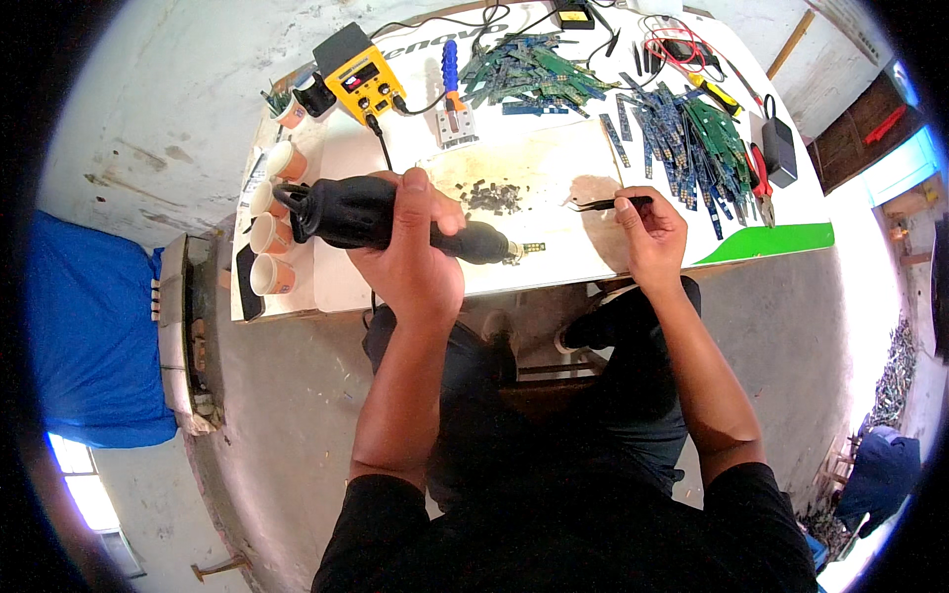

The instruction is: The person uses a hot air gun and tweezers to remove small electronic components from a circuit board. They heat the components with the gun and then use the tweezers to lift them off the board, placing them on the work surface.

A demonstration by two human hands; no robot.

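My left hand (420,262) is wrapped round a black hot air gun (351,212), whose metal nozzle points right, at a small circuit board strip (534,247) near the table's front edge. Between the fingers of my right hand (654,237) is a pair of black tweezers (597,206), tips pointing left above the table. I cannot tell whether the tips hold anything. A scatter of small black chips (492,197) lies on the stained board (445,163) beyond the nozzle.
Paper cups (269,235) line the left edge near a yellow soldering station (361,79). Piles of circuit boards (539,74) lie at the back and right (682,138). Red-handled pliers (761,183) and a black box-shaped device (779,153) sit at the right edge.
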